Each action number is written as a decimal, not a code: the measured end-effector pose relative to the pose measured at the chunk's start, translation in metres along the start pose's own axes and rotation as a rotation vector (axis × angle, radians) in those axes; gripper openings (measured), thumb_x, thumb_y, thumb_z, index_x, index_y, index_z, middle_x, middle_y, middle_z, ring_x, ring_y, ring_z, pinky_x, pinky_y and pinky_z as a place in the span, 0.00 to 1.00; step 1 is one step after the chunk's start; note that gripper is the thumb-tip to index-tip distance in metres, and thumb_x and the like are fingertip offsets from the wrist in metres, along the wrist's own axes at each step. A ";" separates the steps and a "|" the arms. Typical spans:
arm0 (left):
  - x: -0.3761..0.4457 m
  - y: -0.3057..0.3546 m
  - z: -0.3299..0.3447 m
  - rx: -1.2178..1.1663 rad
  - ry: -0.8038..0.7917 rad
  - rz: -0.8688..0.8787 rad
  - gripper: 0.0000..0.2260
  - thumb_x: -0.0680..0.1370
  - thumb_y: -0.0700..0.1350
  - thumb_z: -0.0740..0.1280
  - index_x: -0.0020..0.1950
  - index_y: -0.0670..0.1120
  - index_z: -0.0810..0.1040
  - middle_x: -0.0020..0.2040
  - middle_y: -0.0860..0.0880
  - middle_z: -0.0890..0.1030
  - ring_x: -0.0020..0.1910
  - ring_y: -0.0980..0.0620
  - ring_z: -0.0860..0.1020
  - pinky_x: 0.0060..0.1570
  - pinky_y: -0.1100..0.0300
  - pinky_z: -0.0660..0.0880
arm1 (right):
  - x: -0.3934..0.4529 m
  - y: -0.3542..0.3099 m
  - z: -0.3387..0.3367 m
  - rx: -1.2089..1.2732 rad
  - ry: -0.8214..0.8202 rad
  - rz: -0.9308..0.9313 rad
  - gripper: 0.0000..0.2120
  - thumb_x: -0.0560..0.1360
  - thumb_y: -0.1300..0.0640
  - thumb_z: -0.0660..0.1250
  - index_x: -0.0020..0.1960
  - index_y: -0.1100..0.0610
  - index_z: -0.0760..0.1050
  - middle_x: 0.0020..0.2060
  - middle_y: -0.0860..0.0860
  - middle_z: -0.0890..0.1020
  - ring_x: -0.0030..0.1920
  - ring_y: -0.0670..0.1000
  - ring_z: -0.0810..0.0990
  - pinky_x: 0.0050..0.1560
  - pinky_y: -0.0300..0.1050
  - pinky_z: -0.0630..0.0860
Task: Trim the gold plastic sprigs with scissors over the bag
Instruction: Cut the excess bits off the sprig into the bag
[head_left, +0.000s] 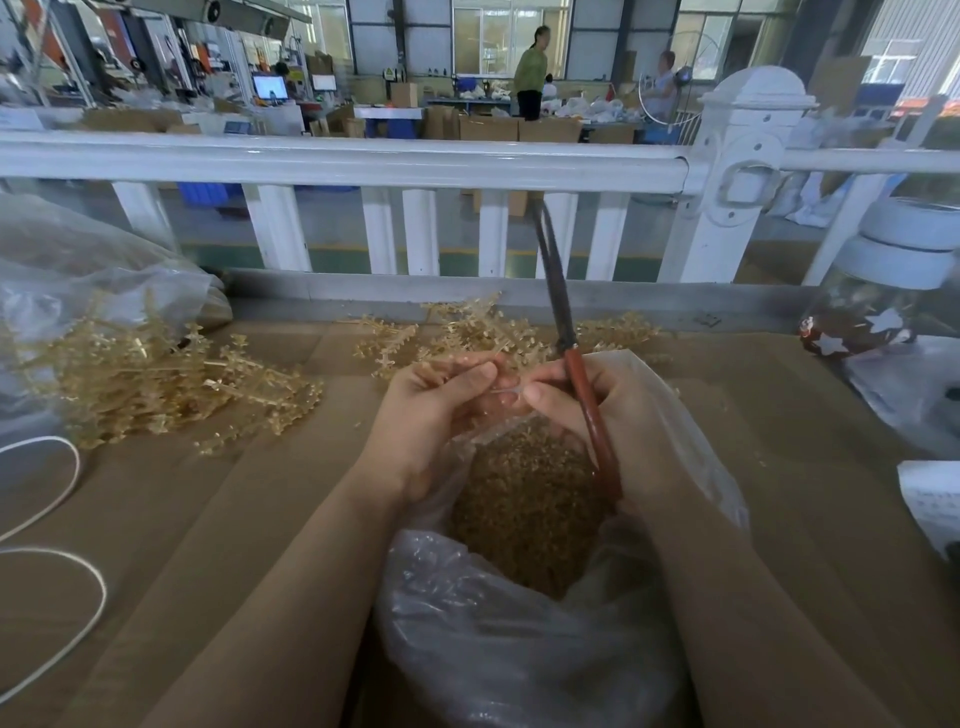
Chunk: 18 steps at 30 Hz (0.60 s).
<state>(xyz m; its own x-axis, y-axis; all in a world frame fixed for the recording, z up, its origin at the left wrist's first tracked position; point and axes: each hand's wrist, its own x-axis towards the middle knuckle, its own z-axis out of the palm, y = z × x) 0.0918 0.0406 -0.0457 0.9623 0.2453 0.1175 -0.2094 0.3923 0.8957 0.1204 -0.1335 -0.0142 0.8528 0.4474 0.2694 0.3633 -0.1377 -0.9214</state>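
An open clear plastic bag (498, 639) sits in front of me, filled with small gold trimmings (524, 519). Above its mouth my left hand (431, 410) pinches a thin pale stem (504, 387) between thumb and fingers. My right hand (608, 415) grips red-handled scissors (582, 384), dark blades pointing up and away, nearly together; its fingertips touch the same stem. Gold plastic sprigs lie in a heap at left (156, 379) and in a second heap (467, 332) beyond my hands.
Brown cardboard (260, 519) covers the table. A white cord (57, 519) loops at the left edge. Another clear bag (78, 270) lies at far left. A jar with white stars (878, 312) stands at right, paper (935, 504) beside it. A white railing (363, 166) borders the far side.
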 end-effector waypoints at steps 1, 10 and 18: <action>0.001 0.001 -0.001 0.021 0.007 0.001 0.09 0.74 0.37 0.69 0.52 0.35 0.82 0.44 0.39 0.85 0.41 0.44 0.84 0.45 0.52 0.81 | 0.001 0.001 0.000 0.014 0.027 0.010 0.08 0.78 0.60 0.70 0.51 0.65 0.83 0.30 0.46 0.78 0.30 0.39 0.76 0.37 0.30 0.73; 0.001 0.009 -0.004 0.173 0.100 0.008 0.09 0.78 0.37 0.66 0.40 0.42 0.83 0.37 0.44 0.83 0.23 0.55 0.73 0.21 0.66 0.65 | 0.006 0.013 0.005 0.150 0.269 0.073 0.19 0.67 0.43 0.74 0.49 0.57 0.83 0.36 0.46 0.83 0.36 0.43 0.81 0.44 0.43 0.77; 0.000 0.007 -0.005 0.236 0.003 -0.008 0.09 0.77 0.39 0.69 0.37 0.42 0.81 0.39 0.40 0.82 0.20 0.56 0.67 0.19 0.66 0.62 | 0.005 0.006 0.005 -0.059 0.114 0.069 0.08 0.76 0.57 0.72 0.52 0.59 0.84 0.44 0.50 0.85 0.41 0.33 0.79 0.40 0.20 0.69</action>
<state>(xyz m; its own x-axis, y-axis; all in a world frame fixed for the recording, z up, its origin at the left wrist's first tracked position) 0.0896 0.0475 -0.0412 0.9633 0.2452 0.1089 -0.1547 0.1763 0.9721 0.1255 -0.1280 -0.0200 0.9123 0.3322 0.2394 0.3211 -0.2178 -0.9217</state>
